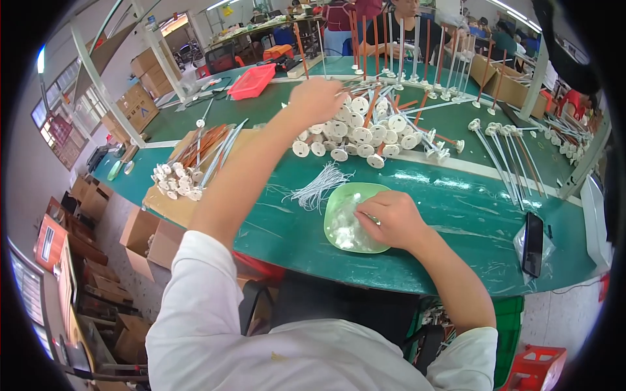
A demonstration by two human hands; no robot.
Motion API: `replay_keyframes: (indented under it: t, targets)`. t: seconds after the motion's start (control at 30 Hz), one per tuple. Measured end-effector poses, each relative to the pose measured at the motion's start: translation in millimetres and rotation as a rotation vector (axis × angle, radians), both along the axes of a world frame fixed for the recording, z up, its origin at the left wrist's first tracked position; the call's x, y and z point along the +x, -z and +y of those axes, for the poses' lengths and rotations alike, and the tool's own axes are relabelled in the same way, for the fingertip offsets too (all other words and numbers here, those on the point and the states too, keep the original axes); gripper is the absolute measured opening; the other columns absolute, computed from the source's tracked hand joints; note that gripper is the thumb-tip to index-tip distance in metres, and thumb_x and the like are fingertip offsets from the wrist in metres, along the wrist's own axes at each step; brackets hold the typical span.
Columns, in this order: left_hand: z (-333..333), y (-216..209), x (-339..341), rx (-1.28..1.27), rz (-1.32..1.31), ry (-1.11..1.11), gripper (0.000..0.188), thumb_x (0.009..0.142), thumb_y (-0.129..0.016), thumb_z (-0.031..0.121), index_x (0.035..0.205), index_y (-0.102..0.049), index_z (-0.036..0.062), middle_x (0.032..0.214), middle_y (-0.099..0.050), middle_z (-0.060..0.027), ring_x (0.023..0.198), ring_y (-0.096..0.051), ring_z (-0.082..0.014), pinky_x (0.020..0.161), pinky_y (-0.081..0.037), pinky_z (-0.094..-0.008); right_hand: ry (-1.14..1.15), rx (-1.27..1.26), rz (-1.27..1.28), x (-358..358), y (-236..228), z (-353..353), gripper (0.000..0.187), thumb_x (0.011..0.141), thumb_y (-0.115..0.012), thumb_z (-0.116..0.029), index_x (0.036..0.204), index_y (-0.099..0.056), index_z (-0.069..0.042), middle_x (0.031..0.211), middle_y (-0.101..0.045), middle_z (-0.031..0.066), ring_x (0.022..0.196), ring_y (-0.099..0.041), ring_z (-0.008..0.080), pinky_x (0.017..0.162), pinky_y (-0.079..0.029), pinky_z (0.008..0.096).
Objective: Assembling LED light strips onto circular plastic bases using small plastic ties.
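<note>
My left hand [316,101] reaches across to the far left side of a pile of white round-ended rods [362,127], brown and white. Its fingers look curled at the rods, and what they hold is hidden. My right hand [394,218] is over a light green bowl [336,239], its fingertips pinched together inside the rim. Small clear and whitish pieces [345,225] lie in the bowl; anything between those fingertips is too small to name. Beside the bowl lies a loose bundle of thin white strings [319,186].
More disc-ended rods [179,179] lie on cardboard at left. Several rods stand upright [427,55] along the back, and others [505,140] lie at right. A red tray [252,82] sits far left, a dark phone [533,244] at the right edge. A person [407,32] works opposite.
</note>
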State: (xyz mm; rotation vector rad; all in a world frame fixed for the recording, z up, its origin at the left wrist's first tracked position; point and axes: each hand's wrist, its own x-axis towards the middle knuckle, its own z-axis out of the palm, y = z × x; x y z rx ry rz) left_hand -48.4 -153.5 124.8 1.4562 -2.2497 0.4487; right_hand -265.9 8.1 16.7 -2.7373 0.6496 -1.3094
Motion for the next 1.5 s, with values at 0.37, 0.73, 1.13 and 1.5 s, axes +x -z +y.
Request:
replay_keyframes:
  t: [0.37, 0.73, 1.13, 1.5]
  targets:
    - [-50.1, 8.7, -57.2, 0.324, -0.128, 0.051, 0.036, 0.084, -0.057, 0.033, 0.111, -0.072, 0.0154, 0.111, -0.07, -0.015, 0.104, -0.066, -0.0342, 0.09, -0.052, -0.0467, 0.074, 0.038, 0.022, 3.0, -2.4, -2.4, 0.011, 0.072, -0.074, 0.001, 0.079, -0.068, -0.005, 0.074, -0.068, 0.0093, 0.065, -0.066, 0.0253, 0.057, -0.051, 0.0329]
    - [-40.7, -13.0, -7.3, 0.145, -0.076, 0.284, 0.035, 0.082, -0.063, 0.037, 0.104, -0.074, 0.0116, 0.099, -0.072, -0.016, 0.096, -0.068, -0.0348, 0.085, -0.053, -0.0439, 0.044, 0.046, 0.02, 8.5, 0.1, -1.8, 0.009, 0.074, -0.074, -0.007, 0.081, -0.069, -0.008, 0.071, -0.067, 0.0067, 0.063, -0.065, 0.0248, 0.056, -0.052, 0.0362]
    - [6.1, -61.4, -20.0, 0.194, 0.389, 0.483, 0.031, 0.086, -0.074, 0.032, 0.104, -0.076, 0.007, 0.089, -0.074, -0.0077, 0.075, -0.068, -0.0125, 0.072, -0.054, -0.0271, 0.053, 0.03, 0.05, 4.2, -0.3, -4.3, 0.008, 0.074, -0.074, -0.004, 0.08, -0.07, -0.006, 0.07, -0.068, 0.0073, 0.062, -0.065, 0.0235, 0.053, -0.051, 0.0338]
    - [107.7, -82.7, -27.5, -0.579, 0.35, 0.836, 0.023, 0.075, -0.08, 0.021, 0.095, -0.076, 0.0115, 0.084, -0.073, -0.0061, 0.07, -0.068, -0.0227, 0.063, -0.053, -0.0319, 0.035, 0.005, 0.073, 4.8, 2.8, -1.7, 0.008, 0.073, -0.074, -0.006, 0.08, -0.069, -0.007, 0.073, -0.067, 0.0087, 0.062, -0.065, 0.0269, 0.054, -0.052, 0.0365]
